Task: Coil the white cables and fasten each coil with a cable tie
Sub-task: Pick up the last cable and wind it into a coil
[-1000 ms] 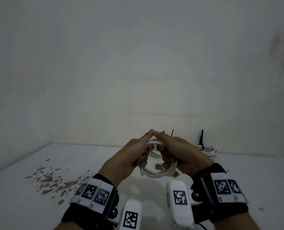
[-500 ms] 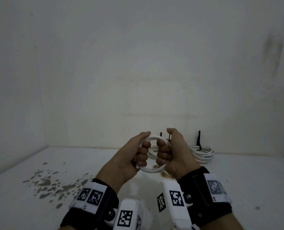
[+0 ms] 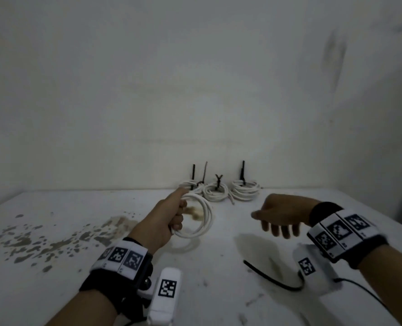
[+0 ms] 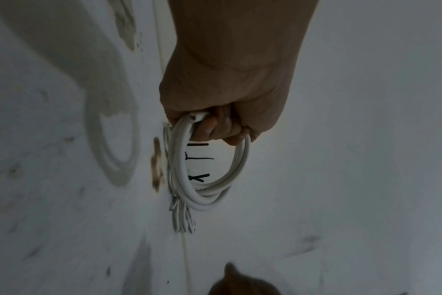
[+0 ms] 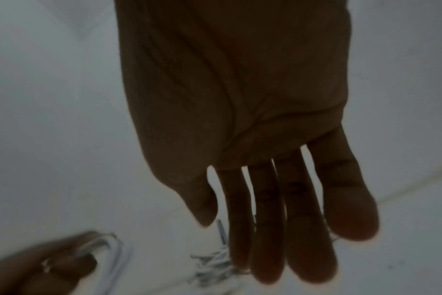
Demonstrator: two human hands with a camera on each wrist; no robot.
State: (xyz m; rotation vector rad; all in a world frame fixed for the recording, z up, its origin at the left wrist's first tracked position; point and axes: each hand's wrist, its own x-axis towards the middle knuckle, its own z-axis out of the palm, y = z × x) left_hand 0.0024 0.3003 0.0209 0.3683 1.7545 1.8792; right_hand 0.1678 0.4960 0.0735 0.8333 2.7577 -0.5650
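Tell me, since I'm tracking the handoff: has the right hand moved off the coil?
Yes. The right hand has let go and swung right, away from the coil the left hand holds, below the tied coils.

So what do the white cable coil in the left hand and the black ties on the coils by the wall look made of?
White cable coil: smooth, matte plastic-like sheath, bending in even loops. Black ties: thin stiff strips standing upright, probably plastic; too small to confirm. The left hand grips the coil.
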